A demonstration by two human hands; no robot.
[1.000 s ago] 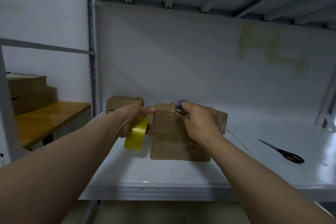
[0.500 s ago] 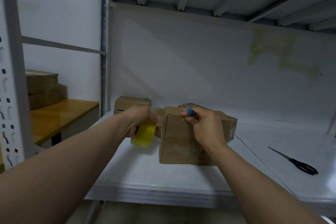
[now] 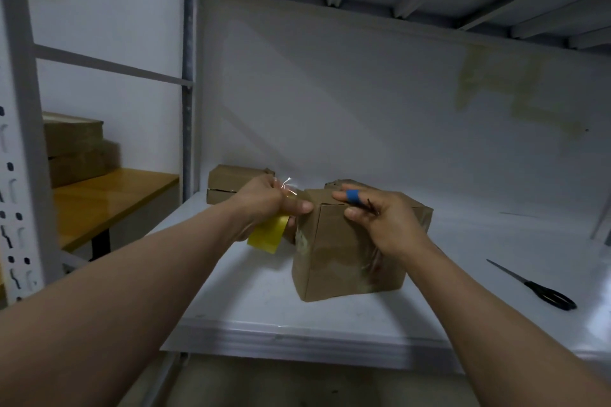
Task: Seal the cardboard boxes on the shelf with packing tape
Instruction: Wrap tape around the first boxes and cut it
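A brown cardboard box stands on the white metal shelf, near the front. My left hand grips a yellow roll of packing tape just left of the box's top edge, with a short clear strip stretched from the roll toward that edge. My right hand rests on the box's top, fingers curled over the front upper edge, with a blue band on the index finger. A thin dark object sticks out of this hand; I cannot tell what it is.
A second, flatter cardboard box sits at the back left of the shelf. Black-handled scissors lie on the shelf at the right. Beyond the left upright, stacked boxes rest on a wooden table. The shelf above hangs low.
The view has shifted so the box sits further right. My left hand has lifted the roll up to the box's top edge and clear tape now shows there. The right hand spread over the top.
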